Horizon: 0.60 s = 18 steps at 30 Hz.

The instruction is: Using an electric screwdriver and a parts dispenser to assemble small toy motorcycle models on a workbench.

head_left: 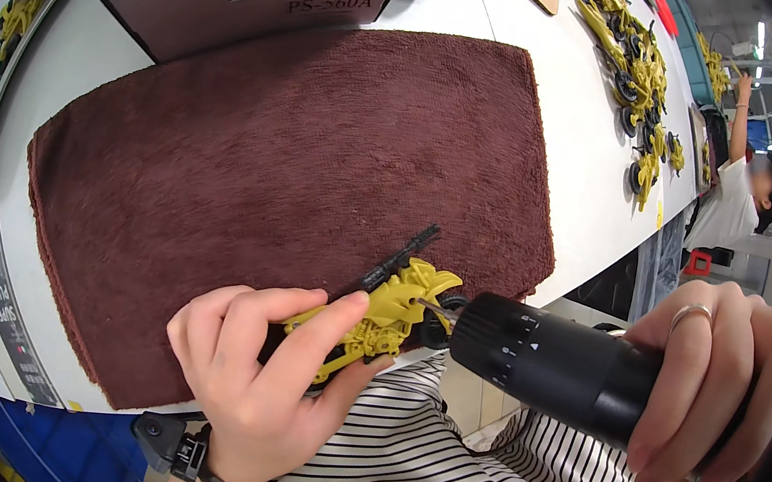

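At the near edge of the brown towel [300, 152], toward its near right corner, lies the yellow toy motorcycle [387, 309], gripped by the left hand [267, 367], thumb on the near side, fingers bent over it, parted only by its body. The right hand [717, 392], fingers curled firmly around a black power screwdriver [555, 366], is out past the near edge of the table [597, 191]; the bit points leftward at the toy, its tip at the yellow body, seating unclear. Beyond the toy, room spreads across the towel to the box-shaped machine [251, 9] at its far left edge. More yellow motorcycles [641, 80] line the table's far right side.
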{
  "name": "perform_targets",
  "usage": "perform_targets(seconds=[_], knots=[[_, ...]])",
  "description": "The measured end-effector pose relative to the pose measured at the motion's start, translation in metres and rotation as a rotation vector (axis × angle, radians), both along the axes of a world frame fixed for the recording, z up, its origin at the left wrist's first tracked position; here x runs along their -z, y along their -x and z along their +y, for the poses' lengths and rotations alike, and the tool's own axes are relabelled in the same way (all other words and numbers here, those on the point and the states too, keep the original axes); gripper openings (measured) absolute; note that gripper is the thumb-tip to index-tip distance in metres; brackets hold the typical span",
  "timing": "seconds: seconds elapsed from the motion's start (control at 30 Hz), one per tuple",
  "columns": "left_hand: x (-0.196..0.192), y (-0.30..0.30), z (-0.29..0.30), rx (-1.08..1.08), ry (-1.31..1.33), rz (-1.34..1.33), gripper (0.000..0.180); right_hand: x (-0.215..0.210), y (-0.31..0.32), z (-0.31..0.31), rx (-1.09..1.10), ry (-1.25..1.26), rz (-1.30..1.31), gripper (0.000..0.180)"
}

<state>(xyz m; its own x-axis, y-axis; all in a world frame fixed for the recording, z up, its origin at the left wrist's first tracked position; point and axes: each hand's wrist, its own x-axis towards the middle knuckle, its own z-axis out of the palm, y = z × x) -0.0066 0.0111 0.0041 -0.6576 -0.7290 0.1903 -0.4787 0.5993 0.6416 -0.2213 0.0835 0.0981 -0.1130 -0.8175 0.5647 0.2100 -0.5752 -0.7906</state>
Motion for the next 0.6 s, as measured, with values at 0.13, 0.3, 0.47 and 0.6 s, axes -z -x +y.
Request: perform_targets(seconds=[0.13, 0.3, 0.47, 0.6], knots=[[-0.001, -0.001, 0.0, -0.018, -0.015, 0.005, 0.046, -0.002, -0.005, -0.004, 0.042, 0.1, -0.019, 0.024], [0.003, -0.001, 0.001, -0.023, -0.004, 0.023, 0.046, -0.012, 0.002, 0.001, -0.049, -0.06, 0.122, 0.025], [0.002, -0.001, 0.001, -0.028, 0.001, 0.034, 0.045, -0.014, 0.004, -0.001, -0.065, -0.028, 0.15, 0.026], [0.002, -0.001, 0.001, -0.031, -0.009, 0.032, 0.045, -0.009, 0.003, -0.007, -0.073, 0.025, 0.177, 0.028]])
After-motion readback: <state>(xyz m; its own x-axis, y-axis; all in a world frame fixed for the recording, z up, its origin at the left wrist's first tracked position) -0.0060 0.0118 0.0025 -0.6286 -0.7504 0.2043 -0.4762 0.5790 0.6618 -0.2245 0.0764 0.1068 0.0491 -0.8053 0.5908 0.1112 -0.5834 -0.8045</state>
